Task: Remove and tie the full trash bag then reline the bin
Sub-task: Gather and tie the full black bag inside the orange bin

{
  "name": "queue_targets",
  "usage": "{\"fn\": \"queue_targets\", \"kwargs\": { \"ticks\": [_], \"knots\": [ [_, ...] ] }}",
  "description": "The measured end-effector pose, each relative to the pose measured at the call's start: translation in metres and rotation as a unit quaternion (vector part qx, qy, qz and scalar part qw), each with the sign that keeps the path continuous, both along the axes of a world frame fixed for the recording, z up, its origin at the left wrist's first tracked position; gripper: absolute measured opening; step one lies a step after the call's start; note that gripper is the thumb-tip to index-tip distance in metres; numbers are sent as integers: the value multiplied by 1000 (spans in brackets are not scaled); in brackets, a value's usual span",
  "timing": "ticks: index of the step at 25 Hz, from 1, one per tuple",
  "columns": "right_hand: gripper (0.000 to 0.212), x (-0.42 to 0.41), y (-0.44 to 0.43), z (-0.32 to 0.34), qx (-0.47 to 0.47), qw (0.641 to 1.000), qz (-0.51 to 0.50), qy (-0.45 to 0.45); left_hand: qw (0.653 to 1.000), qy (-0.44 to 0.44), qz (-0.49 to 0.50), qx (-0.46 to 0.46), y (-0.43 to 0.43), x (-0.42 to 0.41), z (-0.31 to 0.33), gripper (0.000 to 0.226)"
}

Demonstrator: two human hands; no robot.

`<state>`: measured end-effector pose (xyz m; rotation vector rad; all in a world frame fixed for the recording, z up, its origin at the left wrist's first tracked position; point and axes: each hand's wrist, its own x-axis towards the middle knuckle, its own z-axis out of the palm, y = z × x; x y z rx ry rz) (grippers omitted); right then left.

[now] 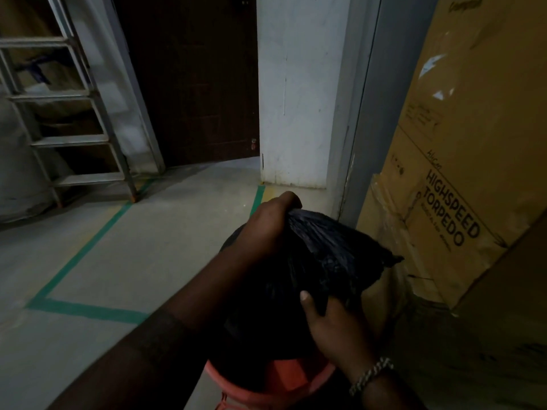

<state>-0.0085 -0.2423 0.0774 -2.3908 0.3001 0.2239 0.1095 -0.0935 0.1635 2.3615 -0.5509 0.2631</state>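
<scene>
Nearest, at the bottom edge of the view, the orange bin (284,380) stands on the floor (118,261), with only part of its rim and wall showing under the load. The black trash bag (331,253) sits in the bin's mouth and bulges well above the rim, so it is not yet out.

The right hand (334,324), with a chain bracelet (371,375) at the wrist, grips the near side of the bag. Its thumb (306,298) presses a fold of plastic against the curled fingers, which are mostly hidden by the fold. The left arm crosses from the lower left corner, and the left hand (263,229) is clenched round the gathered neck at the far top of the bag, where the plastic bunches into tight pleats under its fist. No knot can be made out.

Just beside the bin on the right stands a tall cardboard box (461,173) printed HIGHSPEED TORPEDO, and the bag's right corner touches or nearly touches it. Green tape (85,309) marks lines on the floor to the left. Farther off are a grey door frame (370,113) and a white wall (296,99), then a dark door (192,84) and, at the far left, a metal ladder (68,137).
</scene>
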Motion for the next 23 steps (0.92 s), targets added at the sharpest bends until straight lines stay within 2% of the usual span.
{"fn": "queue_targets", "kwargs": {
  "ticks": [2, 4, 6, 8, 9, 10, 12, 13, 15, 17, 20, 21, 22, 23],
  "knots": [
    [70, -14, 13, -8, -33, 999, -12, -17, 1000, -12, 4, 22, -4, 1, -2, 43],
    [69, -28, 31, -11, -53, 996, 23, -64, 994, -29, 41, 99, -6, 6, -4, 54],
    [69, -48, 57, -12, -63, 986, 113, -106, 980, -35, 83, 177, -4, 9, -4, 55],
    [53, -67, 71, -21, -56, 961, 200, -180, 970, -50, 102, 213, 0, 8, -4, 50],
    [45, -74, 71, -32, -49, 944, 205, -255, 968, -62, 106, 221, 1, 6, -4, 48],
    [40, -75, 71, -35, -41, 933, 161, -319, 966, -71, 106, 224, 3, 5, -3, 47],
    [41, -59, 68, -30, -23, 922, 73, -379, 970, -70, 101, 209, 8, 4, -2, 47],
    [49, -54, 65, -20, -16, 936, 35, -350, 974, -66, 96, 192, 11, 4, -2, 48],
    [84, -50, 65, -7, -64, 958, -23, -279, 987, -42, 71, 141, 15, 2, -3, 50],
    [109, -47, 65, 0, -72, 973, -19, -221, 996, -26, 41, 74, 13, 2, -8, 50],
    [105, -51, 71, 13, -77, 984, -4, -158, 997, -28, 65, 37, 0, 1, -11, 52],
    [100, -54, 74, 16, -75, 987, 34, -141, 995, -38, 86, 43, -3, 2, -11, 48],
    [94, -59, 76, 14, -49, 985, 79, -146, 992, -51, 105, 52, -5, 3, -12, 43],
    [86, -62, 76, 10, -20, 973, 107, -203, 989, -61, 117, 61, -6, 3, -11, 37]
  ]
}}
